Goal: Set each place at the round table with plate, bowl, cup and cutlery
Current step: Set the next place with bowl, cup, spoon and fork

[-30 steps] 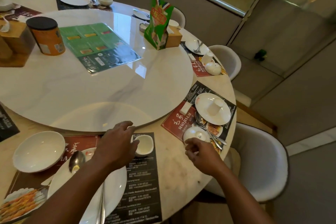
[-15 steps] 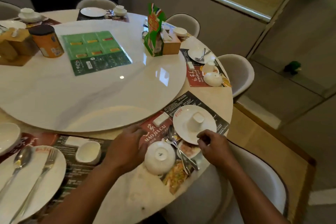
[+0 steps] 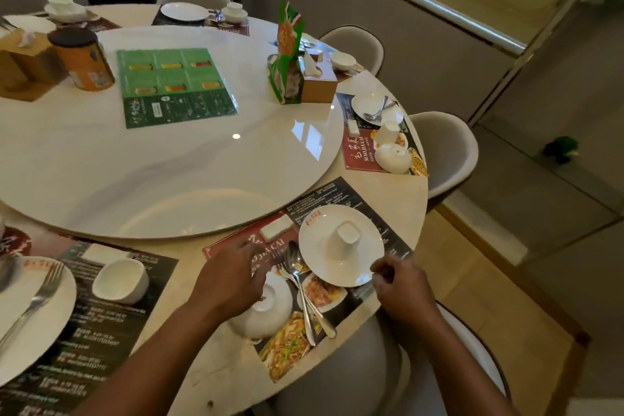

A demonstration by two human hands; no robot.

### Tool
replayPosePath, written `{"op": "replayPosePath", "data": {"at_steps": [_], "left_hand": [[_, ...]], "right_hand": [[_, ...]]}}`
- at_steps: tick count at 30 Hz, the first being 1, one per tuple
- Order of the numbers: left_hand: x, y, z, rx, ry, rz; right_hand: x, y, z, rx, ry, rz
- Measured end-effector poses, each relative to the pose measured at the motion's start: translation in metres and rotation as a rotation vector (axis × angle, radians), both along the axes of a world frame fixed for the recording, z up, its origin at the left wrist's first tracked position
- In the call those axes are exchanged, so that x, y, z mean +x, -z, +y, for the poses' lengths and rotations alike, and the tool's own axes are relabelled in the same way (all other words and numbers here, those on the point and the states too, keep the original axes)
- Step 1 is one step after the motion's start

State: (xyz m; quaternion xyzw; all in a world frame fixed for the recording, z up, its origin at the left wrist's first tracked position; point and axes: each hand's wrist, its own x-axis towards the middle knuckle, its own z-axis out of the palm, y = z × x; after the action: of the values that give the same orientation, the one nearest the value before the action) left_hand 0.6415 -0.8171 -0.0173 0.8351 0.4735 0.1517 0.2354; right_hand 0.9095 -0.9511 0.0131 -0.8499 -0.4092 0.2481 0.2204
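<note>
Right hand (image 3: 401, 290) pinches the near rim of the plate (image 3: 314, 246), which carries the inverted cup (image 3: 347, 235). Left hand (image 3: 229, 277), fingers relaxed, lies over the inverted bowl (image 3: 273, 311). Cutlery (image 3: 300, 284) lies between bowl and plate, handles toward the table edge. Left hand is judged nearer for righting the bowl.

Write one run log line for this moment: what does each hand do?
left hand: open over inverted bowl | right hand: pinches plate rim | cup: inverted on plate

Glossy white ceramic plate (image 3: 341, 263), shiny metal spoon (image 3: 293, 260), polished marble turntable (image 3: 169, 162).
</note>
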Motion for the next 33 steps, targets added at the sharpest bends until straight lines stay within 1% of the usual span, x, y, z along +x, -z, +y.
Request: {"op": "replayPosePath", "data": {"at_steps": [2,4,6,7,10,12,14,16,19,26,28,30,33], "left_hand": [[-0.002,0.010,0.003,-0.046,-0.036,0.025],[-0.008,0.019,0.003,-0.106,-0.074,0.061],[-0.016,0.028,-0.002,-0.156,-0.104,0.086],[-0.020,0.032,-0.006,-0.174,-0.119,0.083],[-0.030,0.043,-0.018,-0.238,-0.165,0.039],[-0.033,0.047,-0.028,-0.278,-0.175,0.006],[-0.034,0.050,-0.039,-0.321,-0.202,-0.022],[-0.033,0.054,-0.050,-0.347,-0.229,-0.042],[-0.030,0.061,-0.067,-0.336,-0.266,-0.065],[-0.026,0.071,-0.082,-0.263,-0.289,-0.113],[-0.029,0.068,-0.078,-0.264,-0.278,-0.140],[-0.034,0.062,-0.072,-0.260,-0.297,-0.153],[-0.040,0.048,-0.058,-0.170,-0.277,-0.203]], "right_hand": [[-0.016,0.004,0.004,-0.020,-0.049,0.057],[-0.042,0.013,0.011,-0.026,-0.190,0.072],[-0.071,0.026,0.021,-0.023,-0.428,0.010],[-0.084,0.034,0.026,-0.058,-0.554,-0.033],[-0.110,0.052,0.043,-0.130,-0.838,-0.236],[-0.114,0.060,0.055,-0.140,-0.939,-0.304],[-0.112,0.066,0.064,-0.147,-1.031,-0.313],[-0.105,0.071,0.073,-0.112,-1.101,-0.331],[-0.100,0.076,0.078,-0.078,-1.162,-0.337],[-0.097,0.071,0.091,-0.045,-1.188,-0.227],[-0.095,0.062,0.098,-0.060,-1.166,-0.154],[-0.093,0.051,0.107,-0.047,-1.125,-0.027],[-0.095,0.038,0.122,-0.031,-0.998,0.145]]}}
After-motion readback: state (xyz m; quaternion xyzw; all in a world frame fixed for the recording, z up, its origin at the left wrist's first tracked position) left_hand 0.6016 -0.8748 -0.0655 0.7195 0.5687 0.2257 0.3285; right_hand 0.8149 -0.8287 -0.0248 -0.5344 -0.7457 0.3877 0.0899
